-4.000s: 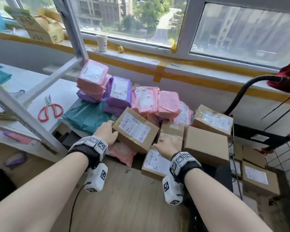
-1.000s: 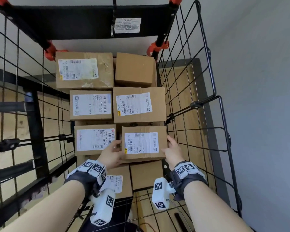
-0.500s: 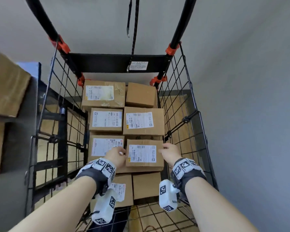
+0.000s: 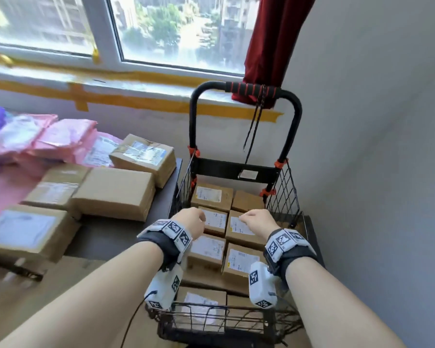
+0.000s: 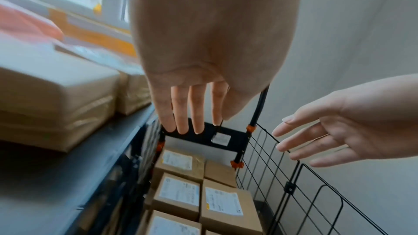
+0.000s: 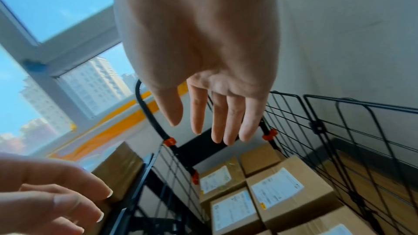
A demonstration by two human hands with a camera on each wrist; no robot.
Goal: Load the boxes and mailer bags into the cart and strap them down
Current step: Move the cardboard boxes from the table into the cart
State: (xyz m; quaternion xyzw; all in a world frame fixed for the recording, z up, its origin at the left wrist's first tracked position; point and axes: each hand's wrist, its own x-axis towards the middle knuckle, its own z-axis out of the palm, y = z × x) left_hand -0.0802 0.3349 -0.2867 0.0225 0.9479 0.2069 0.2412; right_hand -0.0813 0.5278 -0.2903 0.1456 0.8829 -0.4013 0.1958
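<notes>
The black wire cart (image 4: pixel 288 194) stands against the grey wall, with several labelled cardboard boxes (image 4: pixel 212 195) packed flat inside it. My left hand (image 4: pixel 190 219) and right hand (image 4: pixel 255 219) hover side by side above those boxes and hold nothing. The left wrist view shows the left fingers (image 5: pixel 181 119) hanging straight over the cart boxes (image 5: pixel 178 192). In the right wrist view the right fingers (image 6: pixel 217 124) are relaxed too. More boxes (image 4: pixel 116 192) and pink mailer bags (image 4: pixel 60 136) lie on the table to the left. A black cord (image 4: pixel 255 126) hangs from the cart handle (image 4: pixel 246 87).
The dark table edge (image 4: pixel 126 229) meets the cart's left side. A red curtain (image 4: pixel 269 33) hangs over the handle below the window. The grey wall (image 4: pixel 374 146) runs close along the cart's right side.
Both hands have let go of the labelled box, which lies in the cart, and have lifted above it. The view has swung up and left, bringing the table's parcels back in.
</notes>
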